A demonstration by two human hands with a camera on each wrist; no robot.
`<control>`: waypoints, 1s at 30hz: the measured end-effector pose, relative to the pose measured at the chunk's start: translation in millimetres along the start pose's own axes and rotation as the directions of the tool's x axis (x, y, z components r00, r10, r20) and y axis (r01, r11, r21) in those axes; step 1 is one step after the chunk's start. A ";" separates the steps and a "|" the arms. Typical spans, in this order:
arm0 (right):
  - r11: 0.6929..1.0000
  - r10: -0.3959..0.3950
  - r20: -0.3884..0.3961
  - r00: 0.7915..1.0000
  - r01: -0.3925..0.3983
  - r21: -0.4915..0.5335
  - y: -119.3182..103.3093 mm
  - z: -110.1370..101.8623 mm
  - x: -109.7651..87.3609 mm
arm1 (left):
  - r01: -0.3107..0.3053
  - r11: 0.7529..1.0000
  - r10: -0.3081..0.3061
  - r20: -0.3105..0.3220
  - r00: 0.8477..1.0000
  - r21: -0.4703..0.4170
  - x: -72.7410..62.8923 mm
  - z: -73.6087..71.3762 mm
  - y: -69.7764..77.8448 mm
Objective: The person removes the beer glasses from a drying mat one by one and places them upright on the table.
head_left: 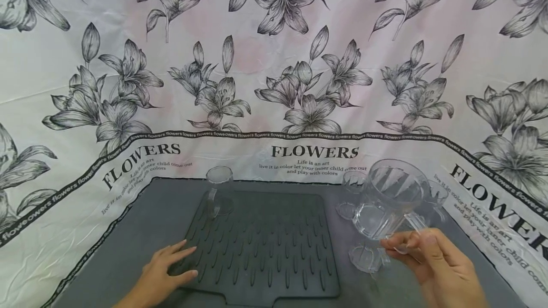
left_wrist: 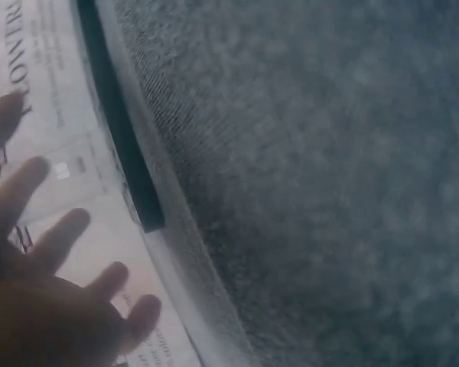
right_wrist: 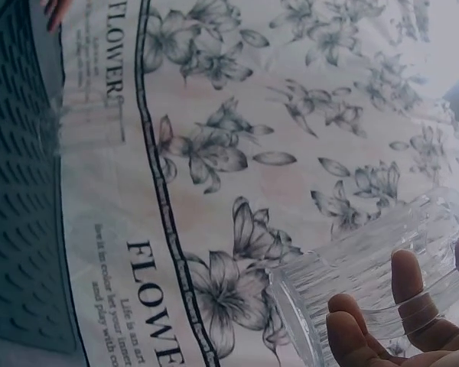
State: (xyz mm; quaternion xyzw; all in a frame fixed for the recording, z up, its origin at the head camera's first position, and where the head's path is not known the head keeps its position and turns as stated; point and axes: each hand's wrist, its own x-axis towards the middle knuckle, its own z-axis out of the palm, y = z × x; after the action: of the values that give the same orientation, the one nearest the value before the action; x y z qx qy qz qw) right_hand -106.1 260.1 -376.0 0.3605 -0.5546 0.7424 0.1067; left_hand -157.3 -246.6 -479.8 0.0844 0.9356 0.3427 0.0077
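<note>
My right hand (head_left: 445, 265) holds a clear ribbed mug (head_left: 391, 189) by its handle, up off the table on the right. In the right wrist view, fingers (right_wrist: 408, 279) curl at the side of the mug (right_wrist: 352, 279). My left hand (head_left: 164, 267), fingers spread and holding nothing, is at the left edge of the black drying mat (head_left: 261, 251). Another clear mug (head_left: 220, 182) stands at the mat's back left corner, its handle toward the front.
More clear mugs stand on the grey table right of the mat: a near one (head_left: 366, 258), one at the back (head_left: 353, 182) and one partly hidden (head_left: 437, 194) behind the held mug. A flower-printed cloth (head_left: 274, 84) hangs behind and along both sides.
</note>
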 end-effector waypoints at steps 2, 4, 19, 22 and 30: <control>1.000 0.010 -0.016 1.000 -0.011 -0.029 -2.0 -5.1 -2.5 | 0.029 1.000 -0.029 0.014 0.999 0.001 0.0 0.4 -6.4; 1.000 0.001 -0.018 1.000 -0.001 -0.018 -2.9 -10.7 -4.8 | 0.041 0.999 -0.041 0.022 0.999 0.006 0.8 1.4 -12.4; 0.996 -0.003 -0.219 0.976 -0.017 -0.088 -0.7 -42.5 -23.5 | 0.072 0.991 -0.072 -0.003 0.997 0.114 0.4 11.0 -26.4; 0.988 0.021 -0.288 0.957 -0.064 -0.140 1.2 -47.8 -28.2 | 0.081 0.988 -0.079 -0.022 0.997 0.131 0.2 11.4 -25.1; 0.980 0.047 -0.290 0.956 -0.100 -0.170 7.9 -70.4 -43.6 | 0.107 0.985 -0.105 -0.021 0.994 0.138 -1.1 10.8 -25.7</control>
State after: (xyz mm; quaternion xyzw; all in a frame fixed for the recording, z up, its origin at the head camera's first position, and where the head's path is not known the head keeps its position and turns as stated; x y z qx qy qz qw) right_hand -108.5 331.2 -419.2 0.2175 -0.6121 0.7361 0.1901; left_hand -159.4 -259.1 -504.6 0.0324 0.9604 0.2763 0.0134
